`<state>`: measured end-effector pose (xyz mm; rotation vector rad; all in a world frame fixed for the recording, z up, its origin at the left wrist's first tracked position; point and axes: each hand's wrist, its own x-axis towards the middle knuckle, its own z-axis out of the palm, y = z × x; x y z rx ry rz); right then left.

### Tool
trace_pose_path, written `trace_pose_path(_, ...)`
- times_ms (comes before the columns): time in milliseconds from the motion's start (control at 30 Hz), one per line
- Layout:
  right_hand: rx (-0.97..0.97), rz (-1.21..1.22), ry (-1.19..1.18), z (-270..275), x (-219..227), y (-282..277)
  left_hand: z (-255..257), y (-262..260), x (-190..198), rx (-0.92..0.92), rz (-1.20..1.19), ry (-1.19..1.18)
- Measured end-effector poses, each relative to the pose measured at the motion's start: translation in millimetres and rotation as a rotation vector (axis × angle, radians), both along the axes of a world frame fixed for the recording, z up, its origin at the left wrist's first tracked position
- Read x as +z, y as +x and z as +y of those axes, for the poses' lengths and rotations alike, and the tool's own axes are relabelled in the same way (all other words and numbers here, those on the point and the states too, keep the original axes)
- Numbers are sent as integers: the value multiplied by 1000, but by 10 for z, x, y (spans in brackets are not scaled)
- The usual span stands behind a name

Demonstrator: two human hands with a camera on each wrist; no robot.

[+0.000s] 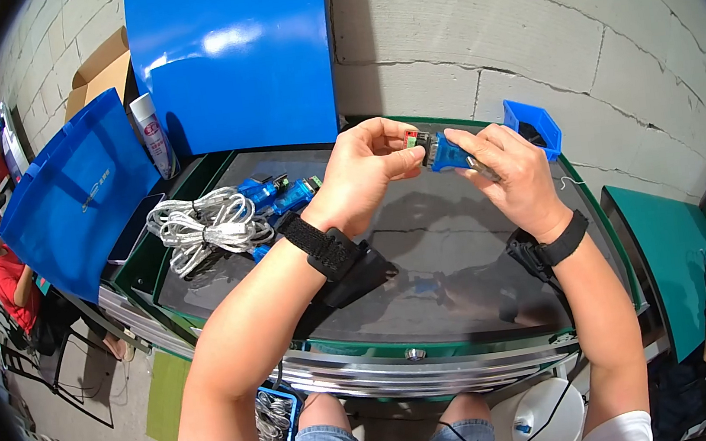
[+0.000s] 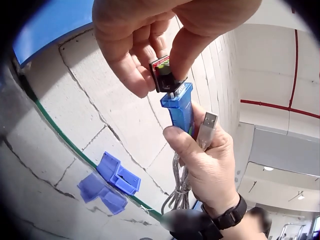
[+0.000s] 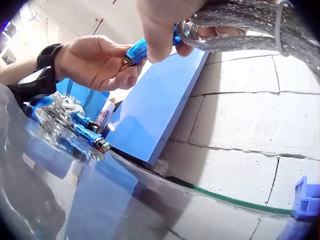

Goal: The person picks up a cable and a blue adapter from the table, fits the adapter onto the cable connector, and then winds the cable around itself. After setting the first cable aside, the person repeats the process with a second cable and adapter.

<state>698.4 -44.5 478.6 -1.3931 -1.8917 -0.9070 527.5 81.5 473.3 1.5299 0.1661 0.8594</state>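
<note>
The left hand (image 1: 360, 172) pinches a small black terminal block adapter (image 1: 423, 144) with green and red parts between thumb and fingers. Joined to it end to end is a blue translucent connector (image 1: 448, 154), which the right hand (image 1: 511, 172) grips. In the left wrist view, the adapter (image 2: 165, 74) meets the metal end of the blue connector (image 2: 181, 111). A silver USB plug (image 2: 207, 125) and a bundled grey cable (image 2: 178, 192) are held in the right hand (image 2: 210, 170). The right wrist view shows the left hand (image 3: 97, 62) at the connector's far end.
Coiled clear cables (image 1: 205, 224) with blue connectors (image 1: 294, 196) lie on the dark tabletop (image 1: 429, 273) at left. A blue bin (image 1: 534, 126) stands at the back right. A spray can (image 1: 153, 134), blue container (image 1: 76, 195) and blue panel (image 1: 230, 60) stand at the back left.
</note>
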Motion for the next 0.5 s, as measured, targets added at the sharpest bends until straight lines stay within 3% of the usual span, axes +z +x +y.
trace_pose_path(333, 19, 32, 29, 4, 6, -14, -21, 11, 4, 26, -43, -45)
trace_pose_path(400, -6, 117, 56, -68, 51, 72, 179, -45, 24, 160, -146, -101)
trace_pose_path(467, -21, 199, 100, -66, 79, 222, 254, -118, 40, 178, -180, -121)
trace_pose_path(500, 34, 245, 111, -42, 65, 242, 221, -120, 60, 90, -149, -174)
